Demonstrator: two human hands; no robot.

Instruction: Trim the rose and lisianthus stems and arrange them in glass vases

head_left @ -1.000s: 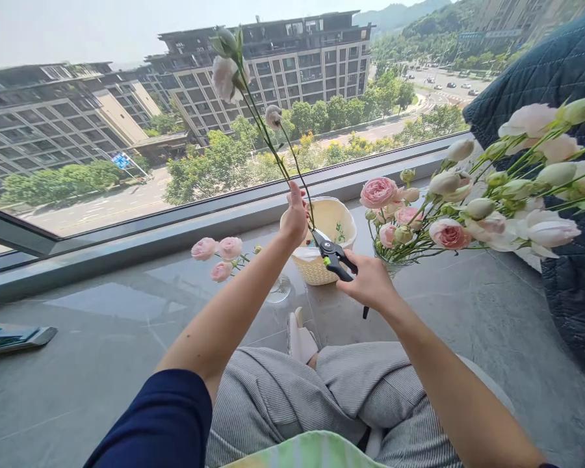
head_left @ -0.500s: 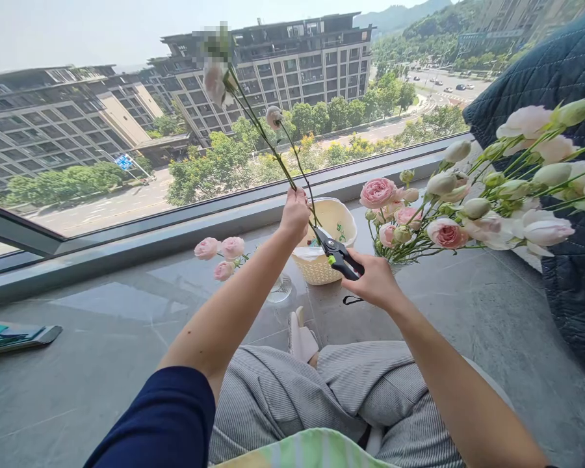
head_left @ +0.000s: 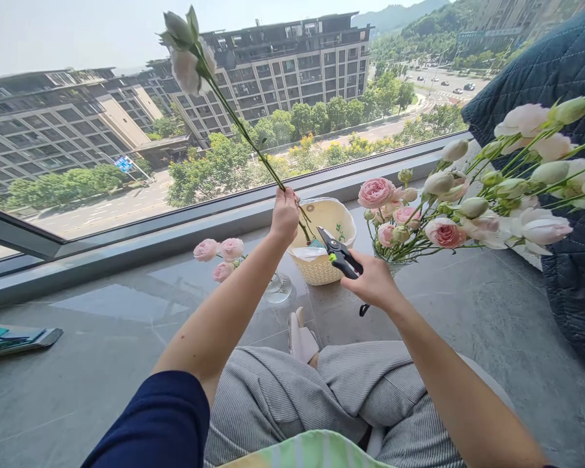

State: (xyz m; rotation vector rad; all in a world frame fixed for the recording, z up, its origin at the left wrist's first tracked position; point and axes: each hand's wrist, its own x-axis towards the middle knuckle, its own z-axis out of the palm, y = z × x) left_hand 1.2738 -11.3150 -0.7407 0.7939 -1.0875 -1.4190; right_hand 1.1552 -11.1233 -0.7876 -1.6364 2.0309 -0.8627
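Bright daylight pours through the window [head_left: 185,229] beyond the left hand [head_left: 285,214]; shadows soft, sky seemingly overexposed, edges bent by the wide lens.

Everything sits on a grey stone floor [head_left: 127,325] that runs right up to the window frame. Directly on it: a cream woven basket [head_left: 320,270] near the window, with a small clear glass [head_left: 279,286] just left of it and a few pink roses [head_left: 219,255] leaning out low over the floor. Right of the basket is a big bunch of pale flowers [head_left: 468,208]. A dark quilted cushion [head_left: 575,273] rests on the far right, and a teal book [head_left: 14,338] lies flat on the far left.
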